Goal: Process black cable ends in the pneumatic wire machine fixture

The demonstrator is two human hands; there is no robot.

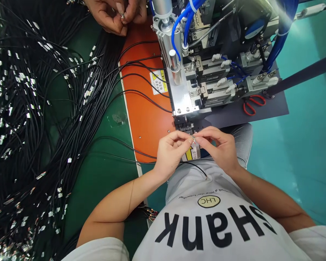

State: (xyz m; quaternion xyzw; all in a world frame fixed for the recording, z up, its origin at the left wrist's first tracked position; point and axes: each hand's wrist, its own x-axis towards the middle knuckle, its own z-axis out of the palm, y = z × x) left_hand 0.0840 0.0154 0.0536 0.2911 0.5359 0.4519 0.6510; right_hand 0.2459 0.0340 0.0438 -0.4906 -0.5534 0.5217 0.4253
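Observation:
My left hand (170, 149) and my right hand (220, 145) meet fingertip to fingertip just in front of the machine's lower jaw (185, 125). Both are pinched shut on a small metal piece (193, 138) at the end of a thin black cable (141, 156). That cable trails left across the orange plate (145, 116) and green mat. A second loose cable end (203, 174) with a bare copper tip hangs over my white shirt.
A huge pile of black cables (35, 119) with silver tags covers the green table at left. The grey machine (203, 72) with blue hoses stands ahead; red scissors (252, 104) lie on its base. Another person's hands (116, 14) pinch a small part at the top.

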